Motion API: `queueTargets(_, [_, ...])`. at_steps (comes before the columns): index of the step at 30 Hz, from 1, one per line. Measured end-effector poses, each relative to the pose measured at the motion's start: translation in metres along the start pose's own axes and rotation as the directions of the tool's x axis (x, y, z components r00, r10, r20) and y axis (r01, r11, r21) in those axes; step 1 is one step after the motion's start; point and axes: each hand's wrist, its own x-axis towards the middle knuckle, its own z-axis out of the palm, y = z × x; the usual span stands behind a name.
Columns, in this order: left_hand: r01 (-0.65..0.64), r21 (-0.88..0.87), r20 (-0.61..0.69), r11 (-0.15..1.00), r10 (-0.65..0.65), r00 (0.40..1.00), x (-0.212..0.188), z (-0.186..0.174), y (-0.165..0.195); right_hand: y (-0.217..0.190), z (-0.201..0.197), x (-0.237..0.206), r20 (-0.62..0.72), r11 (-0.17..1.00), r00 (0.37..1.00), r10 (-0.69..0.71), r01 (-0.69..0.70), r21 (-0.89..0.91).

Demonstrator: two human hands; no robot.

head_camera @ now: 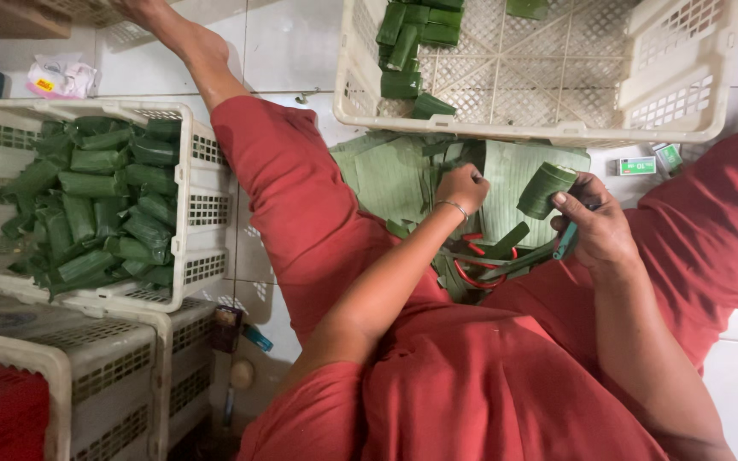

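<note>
My right hand (595,226) grips a green leaf-wrapped roll (545,189), held up at a tilt, and a teal-handled tool (564,242) sticks out below the fingers. My left hand (461,188), with a thin bangle on the wrist, is closed on the stack of flat green leaf sheets (403,175) lying on the floor between my legs. Leaf scraps (480,260) and a red loop lie under both hands.
A white crate (194,213) at the left is heaped with wrapped rolls (96,205). A larger white basket (548,94) ahead holds a few rolls (412,43). More crates (87,367) stand at lower left. Small green boxes (638,166) lie on the white tile floor.
</note>
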Motion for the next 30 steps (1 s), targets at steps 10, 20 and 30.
queueTargets(10, [0.187,-0.958,0.239,0.216,0.249,0.939,-0.036,-0.018,-0.017,-0.013,0.006,-0.011,-0.037,0.996,0.996,-0.084,0.085,0.036])
queueTargets(20, [0.315,-0.944,0.212,-0.100,0.550,0.808,-0.128,-0.119,0.020,-0.020,0.047,-0.042,-0.009,0.991,1.000,-0.010,0.009,-0.131])
queueTargets(30, [0.036,-0.903,0.134,0.429,0.199,0.971,-0.146,-0.090,0.019,0.005,0.088,-0.043,0.018,0.983,0.994,0.112,-0.108,-0.149])
